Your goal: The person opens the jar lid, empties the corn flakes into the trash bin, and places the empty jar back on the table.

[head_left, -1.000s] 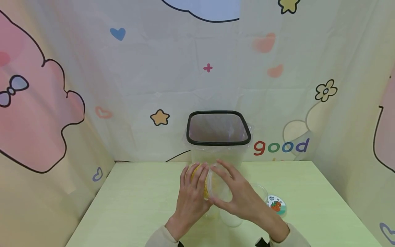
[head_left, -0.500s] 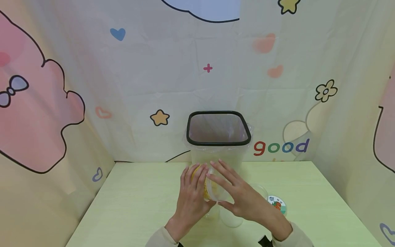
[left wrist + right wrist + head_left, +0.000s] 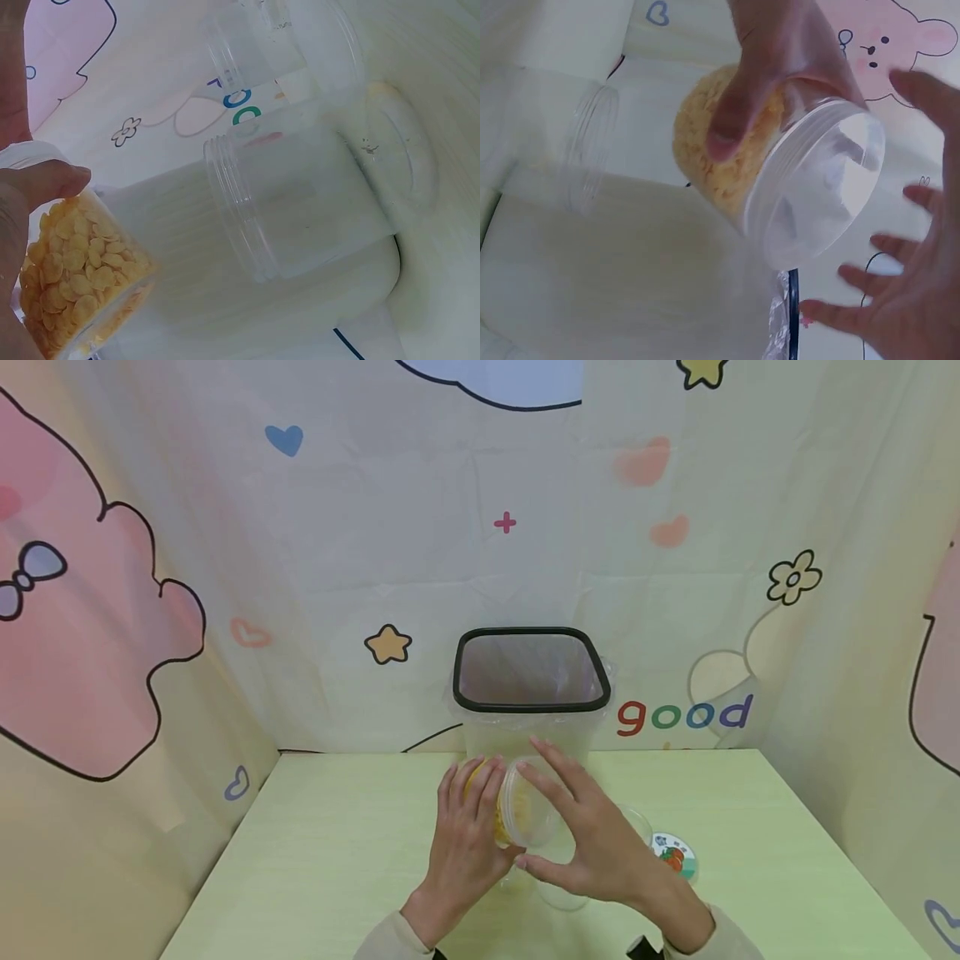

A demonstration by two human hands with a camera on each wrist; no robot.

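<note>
My left hand [image 3: 467,839] grips a clear jar [image 3: 720,176] tilted on its side above the table. Flat yellow pieces [image 3: 79,270], like seeds or flakes, fill much of it. A translucent white screw lid [image 3: 821,187] covers the jar's mouth, which points right in the head view. Beside that lid my right hand [image 3: 600,839] is spread, thumb and fingers apart. In the right wrist view its fingers [image 3: 885,281] stand clear of the lid, holding nothing. Part of the jar is hidden behind my left fingers.
Behind the hands stands a bin [image 3: 531,708] with a black rim and a clear liner. Two clear jars without lids, one near [image 3: 300,202] and one farther [image 3: 262,45], stand on the table [image 3: 337,860]. A round label with red fruit [image 3: 673,857] lies to the right.
My right hand's fingers, earlier closed around the lid's edge, have shifted and are now spread wider beside it. The left hand keeps its grip on the jar in nearly the same place.
</note>
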